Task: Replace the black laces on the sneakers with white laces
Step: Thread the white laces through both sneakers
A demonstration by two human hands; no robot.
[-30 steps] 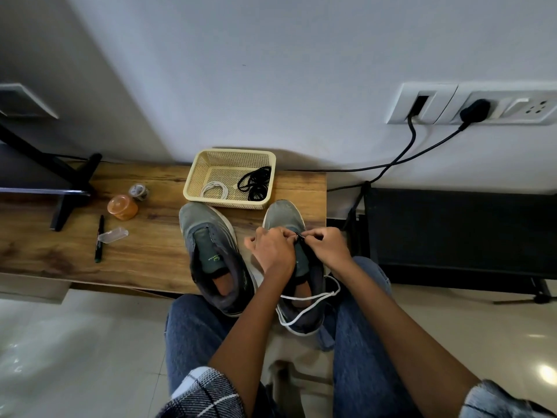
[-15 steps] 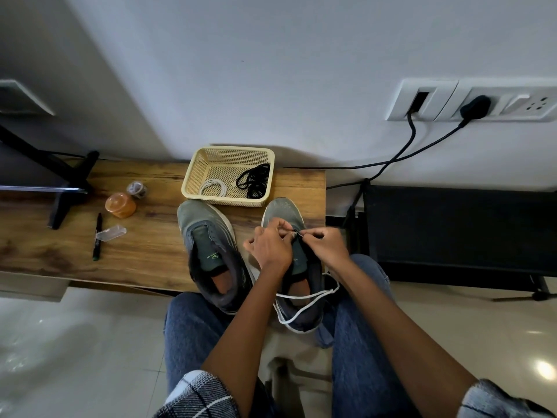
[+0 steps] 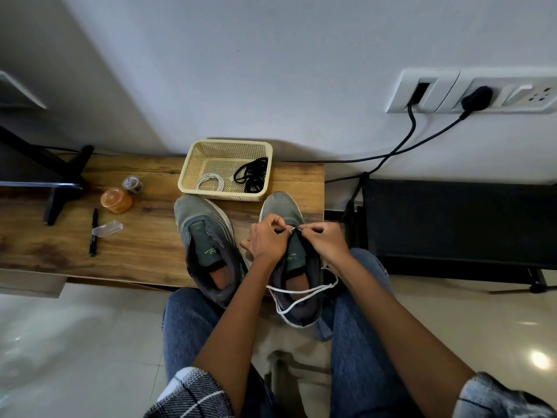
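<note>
Two grey sneakers stand on the wooden bench. The left sneaker [image 3: 205,239] has no lace. Over the right sneaker [image 3: 297,267] both hands work at the eyelets near the toe. My left hand [image 3: 268,238] pinches the tip of the white lace [image 3: 301,295] at an eyelet, and my right hand [image 3: 324,238] pinches the sneaker's eyelet edge beside it. The lace's loose length trails across the heel opening. A cream basket [image 3: 193,173] behind the shoes holds a coiled white lace [image 3: 210,181] and bundled black laces [image 3: 253,175].
On the wooden bench [image 3: 144,245] to the left lie a black pen [image 3: 94,232], a clear cap [image 3: 107,229], an orange jar [image 3: 116,200] and a small tape roll [image 3: 132,184]. A black stand [image 3: 64,182] sits far left. Cables hang from wall sockets [image 3: 470,92] on the right.
Both hands stay at the right sneaker's front eyelets, with the fingers shifting slightly as they work the white lace tip. The loose lace over the heel has barely moved.
</note>
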